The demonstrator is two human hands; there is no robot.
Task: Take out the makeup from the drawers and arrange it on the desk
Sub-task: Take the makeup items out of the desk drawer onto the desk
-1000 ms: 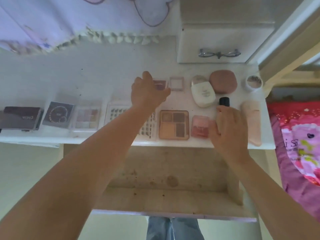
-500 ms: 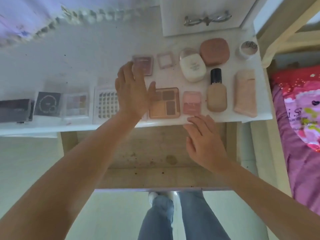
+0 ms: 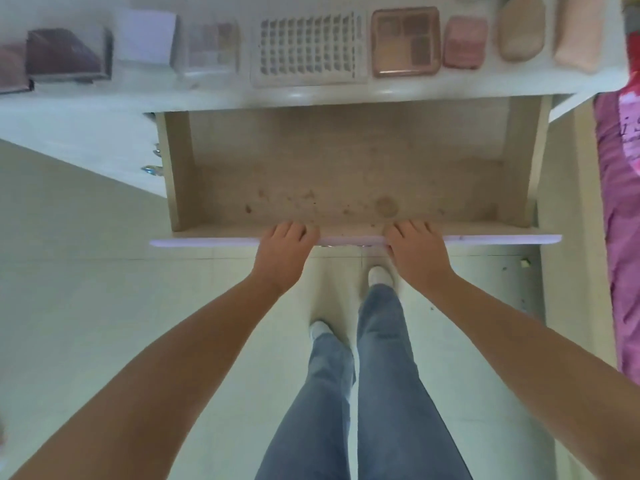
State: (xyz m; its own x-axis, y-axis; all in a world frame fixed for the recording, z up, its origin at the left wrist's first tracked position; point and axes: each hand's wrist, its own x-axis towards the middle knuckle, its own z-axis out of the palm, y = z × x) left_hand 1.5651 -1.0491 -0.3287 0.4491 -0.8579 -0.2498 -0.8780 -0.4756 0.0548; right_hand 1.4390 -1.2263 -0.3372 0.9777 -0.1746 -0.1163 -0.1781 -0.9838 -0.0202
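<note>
Emptying done: pale wooden pulled-out drawer (image 3: 346, 174) bare, makeup laid in a row at 12 o'clock on the white desk (image 3: 311, 93). Left hand (image 3: 282, 252) and right hand (image 3: 417, 252) curled over the drawer's lilac front edge (image 3: 207, 242). Next, probably: even push to close.

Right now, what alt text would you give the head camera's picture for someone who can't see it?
Both hands, left hand and right hand, grip the pale lilac front edge of an open, stained wooden drawer with no makeup showing in it. Above, a white desk holds palettes, including a brown four-pan eyeshadow palette.
</note>
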